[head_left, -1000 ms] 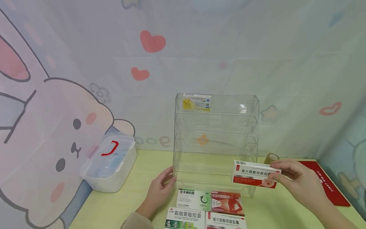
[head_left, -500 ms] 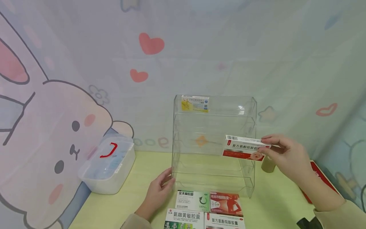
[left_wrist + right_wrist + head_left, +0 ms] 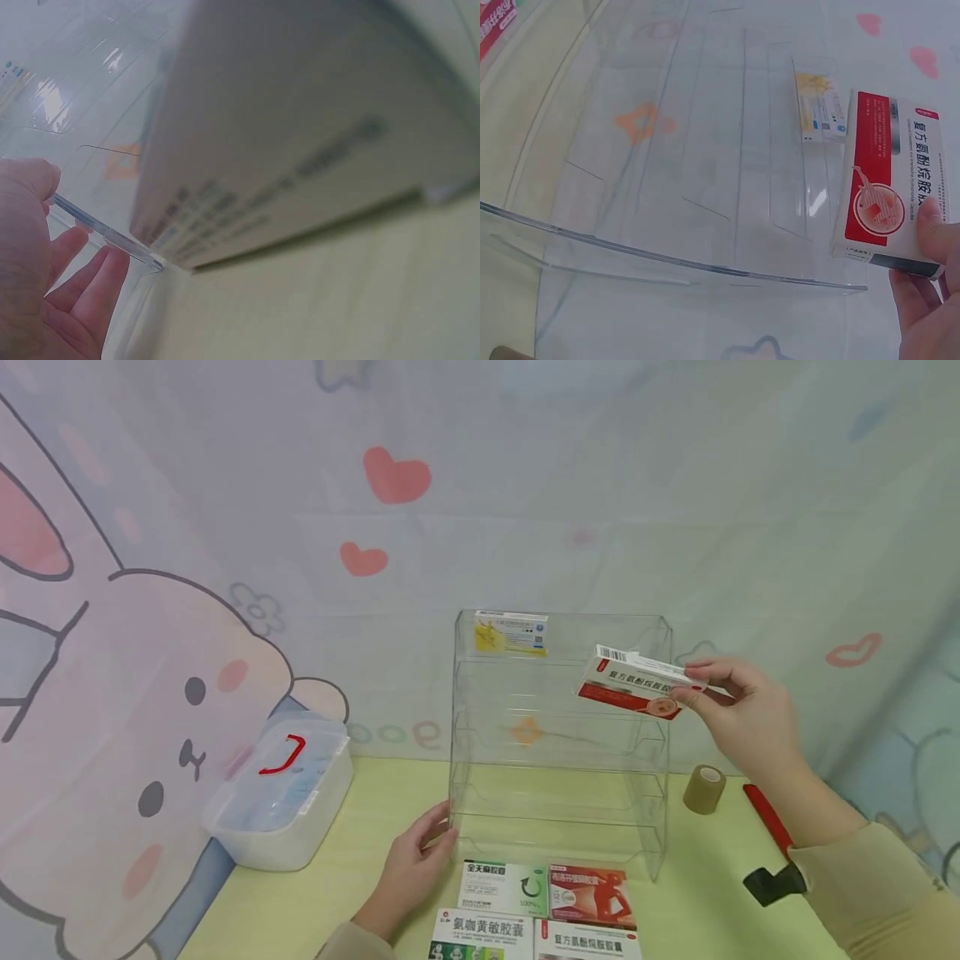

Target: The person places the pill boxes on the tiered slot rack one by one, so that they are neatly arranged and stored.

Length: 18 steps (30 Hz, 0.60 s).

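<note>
My right hand (image 3: 753, 718) pinches a red-and-white medicine box (image 3: 633, 685) by its right end, thumb in front and fingers behind. The box is tilted, its left end higher, in front of the upper right part of a clear acrylic display rack (image 3: 555, 793). In the right wrist view the held box (image 3: 889, 180) appears beside the rack's upper tiers. My left hand (image 3: 412, 868) grips the rack's lower left side panel, with thumb and fingers on opposite faces in the left wrist view. A yellow-and-white medicine box (image 3: 512, 634) stands at the left of the top tier.
Before the rack lie a green-and-white box (image 3: 502, 887), a red box (image 3: 591, 895), a white box (image 3: 482, 933) and another red-and-white box (image 3: 587, 939). A lidded white tub (image 3: 281, 793) sits left; a brown tape roll (image 3: 705, 789) and red case (image 3: 768, 818) right.
My right hand has raised the medicine box from the rack's lower right to near its upper tiers, tilting it. The left hand keeps its grip on the rack's side.
</note>
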### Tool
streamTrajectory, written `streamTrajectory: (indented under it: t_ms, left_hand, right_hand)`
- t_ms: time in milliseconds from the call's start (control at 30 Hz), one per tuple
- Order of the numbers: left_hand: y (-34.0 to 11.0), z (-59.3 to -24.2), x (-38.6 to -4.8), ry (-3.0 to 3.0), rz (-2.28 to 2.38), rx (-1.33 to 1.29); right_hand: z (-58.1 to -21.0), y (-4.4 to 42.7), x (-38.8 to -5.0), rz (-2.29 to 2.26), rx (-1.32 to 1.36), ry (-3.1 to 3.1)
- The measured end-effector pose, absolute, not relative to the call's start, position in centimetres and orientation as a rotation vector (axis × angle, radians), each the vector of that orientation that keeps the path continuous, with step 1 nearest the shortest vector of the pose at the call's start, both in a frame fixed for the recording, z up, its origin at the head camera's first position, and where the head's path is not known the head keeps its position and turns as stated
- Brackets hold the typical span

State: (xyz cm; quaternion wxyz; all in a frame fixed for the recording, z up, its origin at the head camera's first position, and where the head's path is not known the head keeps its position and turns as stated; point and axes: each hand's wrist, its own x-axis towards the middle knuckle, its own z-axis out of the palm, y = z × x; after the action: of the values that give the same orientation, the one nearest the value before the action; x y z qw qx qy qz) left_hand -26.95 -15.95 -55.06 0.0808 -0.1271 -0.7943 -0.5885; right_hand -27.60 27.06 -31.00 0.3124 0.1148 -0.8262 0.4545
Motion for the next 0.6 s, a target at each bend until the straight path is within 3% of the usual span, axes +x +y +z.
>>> streamTrajectory:
  t_ms: [600]
  left_hand:
    - [-16.1, -55.0, -26.9, -2.378, -1.760, -0.401]
  right_hand:
    - [-26.0, 25.3, -32.1, 1.264, 0.152, -2.168]
